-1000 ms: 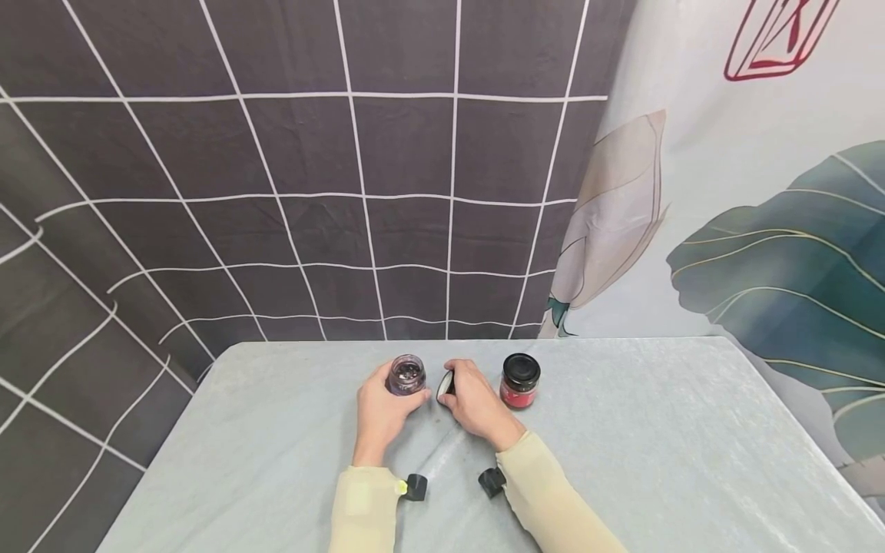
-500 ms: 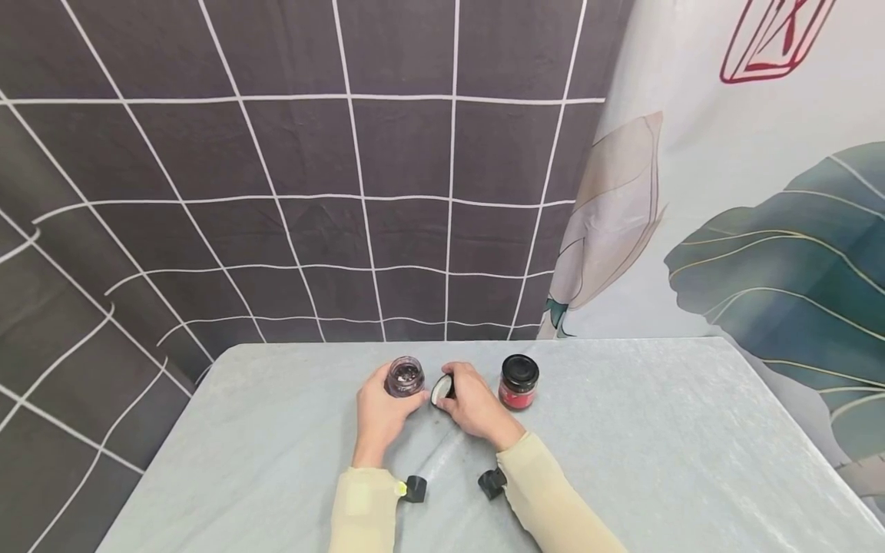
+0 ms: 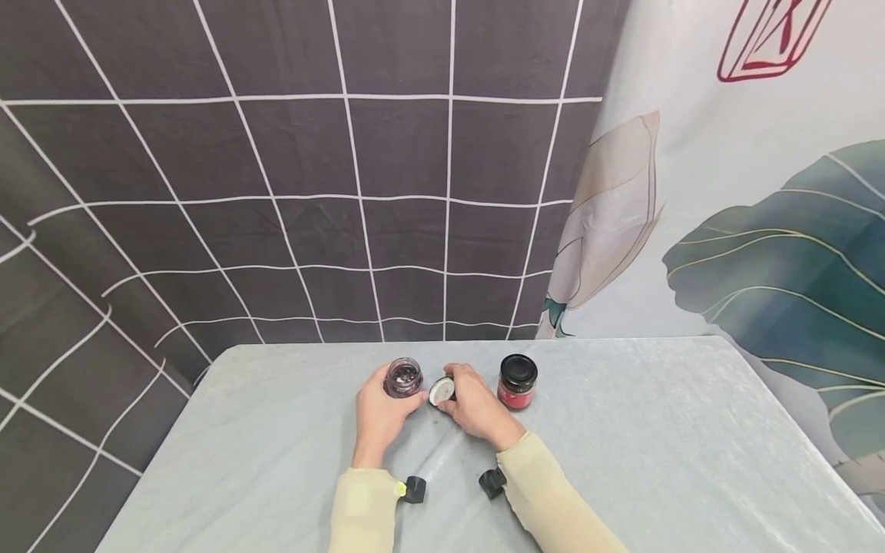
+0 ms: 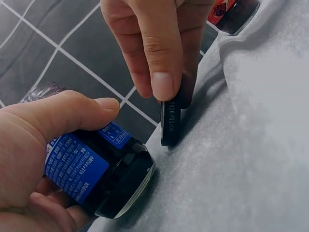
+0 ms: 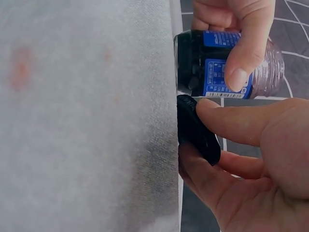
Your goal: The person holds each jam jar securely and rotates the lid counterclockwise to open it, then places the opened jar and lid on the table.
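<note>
Two jars [image 3: 404, 379], two lids [image 3: 442, 391], one table [image 3: 643, 438]

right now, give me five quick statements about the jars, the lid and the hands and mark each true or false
1. The left hand grips the open jar. True.
2. The right hand holds a spoon. False: it holds a lid.
3. The red jar stands upright on the table. True.
4. The red jar has no cap on. False: a black cap is on it.
5. The open jar has a yellow label. False: its label is blue.
6. In the head view, the lid's pale inner side shows. True.
</note>
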{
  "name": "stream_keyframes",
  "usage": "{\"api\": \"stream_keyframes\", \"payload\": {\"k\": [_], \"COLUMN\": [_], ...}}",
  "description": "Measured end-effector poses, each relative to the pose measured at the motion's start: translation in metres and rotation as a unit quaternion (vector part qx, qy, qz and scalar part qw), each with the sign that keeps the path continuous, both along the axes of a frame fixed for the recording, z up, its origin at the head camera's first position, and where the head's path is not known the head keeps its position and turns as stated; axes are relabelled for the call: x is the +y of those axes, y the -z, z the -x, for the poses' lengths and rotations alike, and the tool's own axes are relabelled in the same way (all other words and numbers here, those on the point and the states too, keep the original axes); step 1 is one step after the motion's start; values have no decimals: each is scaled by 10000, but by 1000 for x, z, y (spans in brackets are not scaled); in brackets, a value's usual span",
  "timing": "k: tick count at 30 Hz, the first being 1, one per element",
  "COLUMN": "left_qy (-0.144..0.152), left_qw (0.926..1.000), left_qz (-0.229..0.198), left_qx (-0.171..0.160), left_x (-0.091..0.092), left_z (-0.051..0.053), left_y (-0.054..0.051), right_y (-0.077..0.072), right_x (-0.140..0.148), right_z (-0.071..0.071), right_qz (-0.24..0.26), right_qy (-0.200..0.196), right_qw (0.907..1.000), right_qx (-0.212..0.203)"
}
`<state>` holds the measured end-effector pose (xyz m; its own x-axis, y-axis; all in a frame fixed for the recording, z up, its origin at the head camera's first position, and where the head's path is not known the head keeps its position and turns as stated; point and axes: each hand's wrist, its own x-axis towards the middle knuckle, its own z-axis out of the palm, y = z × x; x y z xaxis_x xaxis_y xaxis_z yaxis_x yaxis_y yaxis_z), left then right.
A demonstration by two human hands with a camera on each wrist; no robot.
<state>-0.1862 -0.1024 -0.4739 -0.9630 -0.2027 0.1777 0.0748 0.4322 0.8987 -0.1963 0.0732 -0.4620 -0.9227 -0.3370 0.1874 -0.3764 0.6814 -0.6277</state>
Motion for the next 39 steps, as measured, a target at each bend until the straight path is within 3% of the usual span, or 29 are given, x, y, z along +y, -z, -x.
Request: {"api": "stream_keyframes", "payload": {"k": [6, 30, 39], "left_qy": [-34, -98, -78], "left_qw": [10000, 9999, 9999], "left_qz": [-34, 39, -58], "left_qx": [-29, 44, -67], "left_x": [0, -2, -3], "left_z": [0, 2, 2], "left_y": [1, 6, 6], "right_y": [0, 5, 5], "right_x": [0, -3, -4], "right_z": [-1, 1, 0], "right_qz": [-84, -370, -435], "right_qy": [17, -94, -78], "right_qw": [9997, 9991, 9989], "right_qx": [-247, -169, -137]}}
